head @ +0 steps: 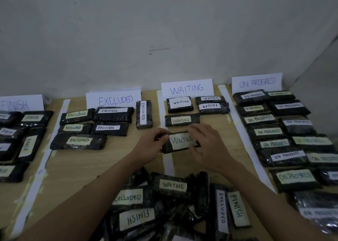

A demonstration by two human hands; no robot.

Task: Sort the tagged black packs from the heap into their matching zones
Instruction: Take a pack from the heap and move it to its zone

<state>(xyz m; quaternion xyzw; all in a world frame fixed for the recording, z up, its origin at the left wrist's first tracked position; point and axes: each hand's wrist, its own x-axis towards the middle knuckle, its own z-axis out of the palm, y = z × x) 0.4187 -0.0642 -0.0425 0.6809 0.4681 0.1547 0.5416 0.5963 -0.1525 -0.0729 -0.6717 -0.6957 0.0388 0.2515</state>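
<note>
A black pack tagged WAITING (180, 142) lies at the near end of the WAITING zone, over the white tape strip (168, 163). My left hand (152, 145) grips its left end and my right hand (206, 143) holds its right end with curled fingers. Beyond it lie several packs tagged WAITING (182, 120) below the WAITING sign (187, 89). The heap (170, 206) sits at the near edge under my forearms, showing packs tagged WAITING, EXCLUDED and FINISH.
The EXCLUDED sign (114, 100) stands over several packs at centre left. FINISH packs (27, 142) fill the far left, and ON PROGRESS packs (285, 134) crowd the right zone. White tape strips divide the wooden table (102, 164). A grey wall stands behind.
</note>
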